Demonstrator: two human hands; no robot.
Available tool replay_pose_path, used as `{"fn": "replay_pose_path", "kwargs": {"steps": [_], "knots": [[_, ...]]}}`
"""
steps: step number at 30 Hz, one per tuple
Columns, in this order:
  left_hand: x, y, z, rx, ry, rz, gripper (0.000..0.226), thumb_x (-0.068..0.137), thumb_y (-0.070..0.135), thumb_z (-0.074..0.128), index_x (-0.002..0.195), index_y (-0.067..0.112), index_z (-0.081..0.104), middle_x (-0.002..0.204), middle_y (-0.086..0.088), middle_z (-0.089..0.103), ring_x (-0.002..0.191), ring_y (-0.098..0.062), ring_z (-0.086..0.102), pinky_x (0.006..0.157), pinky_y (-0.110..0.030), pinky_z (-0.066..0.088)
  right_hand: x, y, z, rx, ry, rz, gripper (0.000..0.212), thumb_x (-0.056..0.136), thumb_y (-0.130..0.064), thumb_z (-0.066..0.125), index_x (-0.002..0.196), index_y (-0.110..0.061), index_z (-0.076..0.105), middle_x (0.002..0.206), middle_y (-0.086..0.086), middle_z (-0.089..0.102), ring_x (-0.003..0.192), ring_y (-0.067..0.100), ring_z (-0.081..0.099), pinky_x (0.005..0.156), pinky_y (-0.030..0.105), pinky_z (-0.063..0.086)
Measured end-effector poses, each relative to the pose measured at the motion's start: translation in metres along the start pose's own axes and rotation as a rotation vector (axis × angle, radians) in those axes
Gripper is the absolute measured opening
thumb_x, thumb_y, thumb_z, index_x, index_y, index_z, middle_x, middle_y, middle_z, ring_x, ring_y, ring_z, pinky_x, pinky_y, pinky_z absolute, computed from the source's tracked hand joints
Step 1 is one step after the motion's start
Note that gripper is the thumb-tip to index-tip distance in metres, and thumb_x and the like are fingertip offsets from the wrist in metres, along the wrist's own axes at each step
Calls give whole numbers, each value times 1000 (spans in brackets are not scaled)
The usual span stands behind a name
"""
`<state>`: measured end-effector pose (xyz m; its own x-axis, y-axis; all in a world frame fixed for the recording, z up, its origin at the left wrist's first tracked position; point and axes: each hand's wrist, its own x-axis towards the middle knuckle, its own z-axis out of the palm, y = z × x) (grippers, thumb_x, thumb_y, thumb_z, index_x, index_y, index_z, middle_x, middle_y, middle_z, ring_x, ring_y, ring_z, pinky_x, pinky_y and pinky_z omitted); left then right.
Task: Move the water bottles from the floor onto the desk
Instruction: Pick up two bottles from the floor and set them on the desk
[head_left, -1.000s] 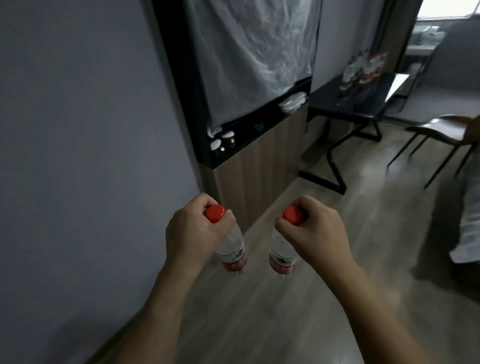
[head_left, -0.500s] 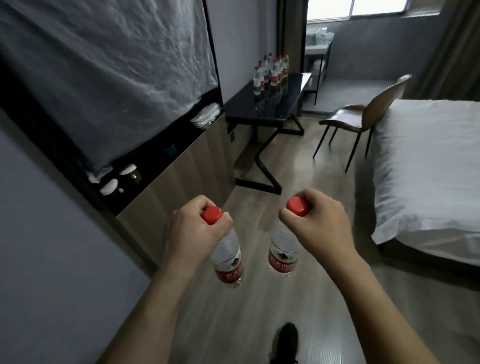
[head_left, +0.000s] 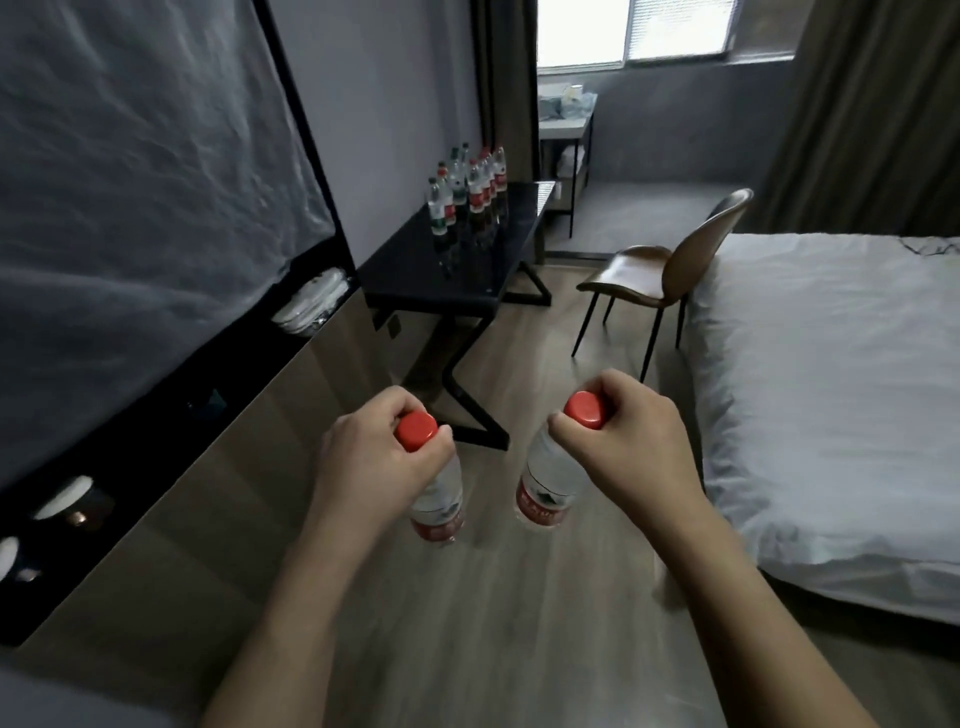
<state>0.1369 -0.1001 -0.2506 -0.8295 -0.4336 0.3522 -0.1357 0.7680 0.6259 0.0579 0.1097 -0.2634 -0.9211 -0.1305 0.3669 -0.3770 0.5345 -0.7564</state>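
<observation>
A person carries two clear water bottles through a bedroom, one in each hand, both hanging above the wood-look floor (head_left: 498, 623). The left hand (head_left: 371, 467) has its fingers curled round the neck of the left bottle (head_left: 439, 506), the red cap (head_left: 415, 430) showing above the knuckles and the red-labelled body hanging below the palm. The right hand (head_left: 628, 452) grips the right bottle (head_left: 548, 491) the same way, just under its red cap (head_left: 584, 409), the label showing below and to the left of the fist. The two bottles hang near each other, not touching, between the two forearms.

Well ahead of both hands stands a black desk (head_left: 447, 283), with a cluster of upright water bottles (head_left: 467, 189) on its far end near the wall. Ahead of the right hand is a brown chair (head_left: 670, 265), and to that hand's right a bed with white sheets (head_left: 831, 389). To the left of the left hand runs a wood-fronted cabinet (head_left: 218, 467) under a large plastic-covered panel (head_left: 130, 208).
</observation>
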Motion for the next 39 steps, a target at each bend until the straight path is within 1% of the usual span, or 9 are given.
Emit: {"fn": "replay_pose_path", "kwargs": {"steps": [5, 11, 14, 17, 22, 29, 33, 36, 39], "knots": [[67, 20, 57, -44, -25, -22, 19, 75, 32, 78, 70, 25, 61, 67, 15, 61, 64, -5, 59, 57, -26, 44, 76, 52, -3, -11, -5, 53, 25, 64, -42, 67, 60, -27, 47, 55, -9, 52, 61, 2, 53, 46, 19, 33], [154, 64, 135, 51, -5, -31, 22, 74, 44, 73, 69, 28, 60, 62, 16, 62, 62, -3, 59, 56, -25, 42, 197, 119, -11, 55, -42, 31, 26, 67, -40, 71, 65, -20, 54, 61, -4, 56, 58, 9, 54, 49, 29, 44], [199, 86, 164, 79, 13, -40, 22, 74, 46, 72, 70, 29, 60, 62, 16, 62, 62, -3, 59, 58, -27, 46, 258, 141, -19, 97, -15, 5, 29, 69, -40, 72, 63, -23, 50, 59, -6, 54, 59, 6, 52, 49, 26, 37], [238, 99, 189, 55, 55, -37, 21, 75, 48, 71, 72, 31, 59, 73, 25, 62, 68, 2, 59, 55, -23, 41, 310, 154, -19, 82, -27, -43, 25, 68, -41, 71, 66, -26, 51, 61, -9, 56, 63, 3, 54, 51, 21, 34], [298, 108, 231, -34, 83, -55, 20, 76, 45, 72, 71, 31, 59, 73, 19, 63, 69, 1, 61, 55, -20, 43, 377, 186, -8, 40, -70, -32, 24, 68, -43, 70, 66, -27, 52, 61, -9, 57, 59, 3, 54, 51, 21, 35], [405, 92, 292, -9, -8, -90, 25, 69, 54, 62, 70, 29, 59, 65, 15, 63, 61, -1, 62, 59, -33, 55, 490, 239, 38, 8, -105, 45, 25, 67, -38, 71, 62, -18, 55, 59, -4, 56, 59, 7, 53, 48, 23, 33], [488, 70, 323, 1, 27, -82, 24, 73, 47, 69, 66, 26, 59, 64, 12, 63, 60, -5, 62, 58, -37, 57, 576, 247, 75, -26, -116, 13, 22, 67, -39, 72, 65, -22, 58, 60, -8, 58, 63, 2, 55, 49, 21, 34], [552, 61, 339, -8, 15, -73, 25, 74, 47, 70, 68, 27, 58, 60, 10, 61, 57, -6, 61, 55, -33, 55, 641, 246, 94, -56, -122, -30, 18, 70, -40, 72, 72, -28, 59, 65, -13, 60, 70, -6, 55, 50, 17, 32], [617, 51, 352, 26, 48, -39, 26, 76, 49, 70, 69, 29, 56, 58, 11, 58, 61, -4, 59, 53, -25, 46, 702, 247, 113, -50, -60, -57, 20, 73, -42, 71, 77, -28, 58, 70, -13, 60, 69, -1, 56, 53, 18, 36]]}}
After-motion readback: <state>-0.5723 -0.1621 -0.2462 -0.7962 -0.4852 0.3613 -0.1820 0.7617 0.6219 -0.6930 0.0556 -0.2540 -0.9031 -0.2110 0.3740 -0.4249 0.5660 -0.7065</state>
